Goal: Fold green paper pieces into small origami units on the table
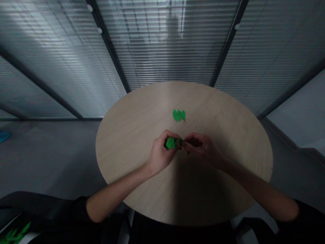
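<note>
My left hand (pixel 160 151) grips a crumpled piece of bright green paper or felt (pixel 171 143), and most of the piece is wrapped in its fingers. My right hand (pixel 200 145) comes in from the other side, with its fingertips pinching the piece's right end. Both hands are just above the middle of a round, pale wooden table (pixel 228 142). Beyond them, out of reach of neither hand, a small flat cluster of jagged green cut shapes (pixel 179 115) lies on the tabletop, touching neither hand.
Dark sleeves and a dark surface lie at the bottom edge, with green leaf-like shapes (pixel 15 235) at the lower left. A blue object (pixel 3 136) sits on the grey floor at the far left. Slatted glass partitions with dark frames stand behind the table.
</note>
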{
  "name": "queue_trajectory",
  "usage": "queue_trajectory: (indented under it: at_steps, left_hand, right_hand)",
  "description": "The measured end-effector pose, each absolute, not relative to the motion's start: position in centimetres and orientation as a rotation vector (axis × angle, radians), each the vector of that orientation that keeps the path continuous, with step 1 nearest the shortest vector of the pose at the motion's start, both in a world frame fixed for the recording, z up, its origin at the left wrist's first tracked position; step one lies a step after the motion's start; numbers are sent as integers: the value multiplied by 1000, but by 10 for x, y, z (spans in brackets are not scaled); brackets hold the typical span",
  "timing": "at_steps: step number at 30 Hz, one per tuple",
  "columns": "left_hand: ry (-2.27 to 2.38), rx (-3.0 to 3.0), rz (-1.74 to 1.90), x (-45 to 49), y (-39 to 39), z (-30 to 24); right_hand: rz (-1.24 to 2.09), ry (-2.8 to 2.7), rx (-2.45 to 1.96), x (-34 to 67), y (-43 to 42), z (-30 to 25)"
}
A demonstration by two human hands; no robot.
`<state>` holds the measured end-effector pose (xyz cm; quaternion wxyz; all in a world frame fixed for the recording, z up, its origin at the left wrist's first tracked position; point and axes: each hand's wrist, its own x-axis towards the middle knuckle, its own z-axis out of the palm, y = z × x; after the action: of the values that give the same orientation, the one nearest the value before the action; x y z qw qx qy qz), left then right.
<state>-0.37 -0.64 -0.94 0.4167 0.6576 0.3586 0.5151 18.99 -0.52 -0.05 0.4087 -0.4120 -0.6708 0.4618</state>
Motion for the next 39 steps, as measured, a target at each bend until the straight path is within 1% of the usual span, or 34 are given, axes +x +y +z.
queue_trajectory:
  at_steps: [10,17,24,30,39]
  left_hand:
    - [945,1686,1252,-5,-7,-14]
    - [953,1715,1261,-5,-6,-15]
    - [933,1722,1244,-5,-5,-17]
    - [989,1859,1221,-7,-5,-15]
    - [927,1965,1161,-9,-10,-5]
  right_hand:
    - [1071,-1771,-1058,190,-6,0]
    - [1127,-1763,-1089,189,-5,-1]
    - [1092,-1799,-1087,190,-5,-1]
    - [1115,-1775,-1132,189,-4,-2]
    - [1109,-1750,-1084,190,-4,-1]
